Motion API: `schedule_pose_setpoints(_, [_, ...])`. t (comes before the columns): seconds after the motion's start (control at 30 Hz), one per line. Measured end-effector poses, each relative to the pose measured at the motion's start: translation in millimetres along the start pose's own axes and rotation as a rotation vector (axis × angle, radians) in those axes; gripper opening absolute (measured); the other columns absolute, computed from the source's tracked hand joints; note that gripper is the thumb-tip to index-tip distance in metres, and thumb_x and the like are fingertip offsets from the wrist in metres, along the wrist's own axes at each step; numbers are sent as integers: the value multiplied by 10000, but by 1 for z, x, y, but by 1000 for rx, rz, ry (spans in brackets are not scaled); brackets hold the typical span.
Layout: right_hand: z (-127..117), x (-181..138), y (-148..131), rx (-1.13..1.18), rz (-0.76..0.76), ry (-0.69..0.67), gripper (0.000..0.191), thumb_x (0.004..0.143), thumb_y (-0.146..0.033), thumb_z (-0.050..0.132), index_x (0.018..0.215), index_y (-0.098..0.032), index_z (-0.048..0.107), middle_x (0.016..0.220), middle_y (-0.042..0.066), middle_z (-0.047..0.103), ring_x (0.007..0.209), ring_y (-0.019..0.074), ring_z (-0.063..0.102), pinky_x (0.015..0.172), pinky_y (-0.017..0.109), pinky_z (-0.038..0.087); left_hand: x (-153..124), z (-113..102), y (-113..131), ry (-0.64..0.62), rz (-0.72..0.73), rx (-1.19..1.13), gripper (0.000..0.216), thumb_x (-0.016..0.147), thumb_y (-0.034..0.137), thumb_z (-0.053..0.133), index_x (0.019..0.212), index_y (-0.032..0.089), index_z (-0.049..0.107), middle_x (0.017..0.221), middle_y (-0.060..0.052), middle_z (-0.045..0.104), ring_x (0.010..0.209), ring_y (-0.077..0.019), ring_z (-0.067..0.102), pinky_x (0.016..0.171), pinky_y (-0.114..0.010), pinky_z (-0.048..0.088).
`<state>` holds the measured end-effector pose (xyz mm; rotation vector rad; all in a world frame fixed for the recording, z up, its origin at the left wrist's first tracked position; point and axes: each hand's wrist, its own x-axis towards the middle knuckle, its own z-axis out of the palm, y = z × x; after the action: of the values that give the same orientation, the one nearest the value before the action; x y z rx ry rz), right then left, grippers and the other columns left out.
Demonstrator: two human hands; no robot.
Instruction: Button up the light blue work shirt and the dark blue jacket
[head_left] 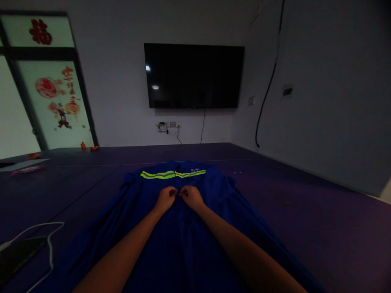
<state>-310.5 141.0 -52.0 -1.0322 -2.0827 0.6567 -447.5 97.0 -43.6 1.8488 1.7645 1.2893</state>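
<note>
A blue work jacket (155, 240) with yellow-green reflective stripes (159, 175) across its chest lies spread out on the purple floor, its collar pointing away from me and its sleeves out to both sides. My left hand (168, 198) is closed in a pinch at the front opening, just below the stripes. Right beside it, my right hand (191, 195) pinches the other edge of the same opening. The fingertips of both hands nearly meet. Whether a button or zip lies between them is too dark and small to tell.
A dark phone-like device (21, 254) with a white cable (50, 240) lies at the lower left. Small orange objects (94, 148) sit by the glass door (55, 101). A television (194, 77) hangs on the far wall, and a black cable (269, 89) dangles at the right.
</note>
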Motion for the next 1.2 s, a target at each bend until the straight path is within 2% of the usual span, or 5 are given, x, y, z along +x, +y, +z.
schedule_pose_setpoints(0.13, [-1, -1, -1, -51, -25, 1, 88, 724, -197, 579, 776, -170, 645, 767, 22, 667, 682, 118, 598, 588, 186, 400, -1, 0, 0, 1, -37, -54, 166, 731, 226, 474, 699, 139, 612, 646, -22, 632, 619, -134, 579, 590, -228, 440])
schedule_pose_setpoints(0.23, [-2, -2, -3, -87, -25, -3, 91, 728, -198, 569, 774, -172, 643, 776, 26, 666, 690, 120, 595, 577, 189, 382, -2, 0, 0, -1, -23, -103, 168, 706, 278, 526, 689, 137, 615, 642, -29, 632, 628, -143, 582, 598, -233, 443])
schedule_pose_setpoints(0.47, [-2, -3, -5, -180, -14, -18, 97, 730, -212, 561, 786, -180, 634, 779, 24, 663, 686, 126, 588, 559, 201, 348, -2, 3, 0, 34, -56, -150, 154, 610, 218, 621, 741, 138, 622, 659, -25, 636, 638, -145, 595, 599, -235, 453])
schedule_pose_setpoints(0.7, [-2, -2, -4, -170, -32, -27, 79, 737, -231, 573, 772, -184, 628, 782, 17, 657, 697, 118, 589, 566, 194, 352, -1, 1, 4, 66, -85, -164, 117, 595, 143, 586, 708, 135, 615, 593, -3, 606, 592, -127, 578, 587, -222, 435])
schedule_pose_setpoints(1.2, [-1, -2, -3, -200, -55, -19, 50, 726, -216, 586, 740, -191, 627, 788, 13, 647, 710, 123, 580, 587, 201, 363, -2, 2, 1, 42, -119, -181, 158, 616, 126, 558, 763, 140, 613, 548, 20, 584, 497, -104, 544, 505, -202, 415])
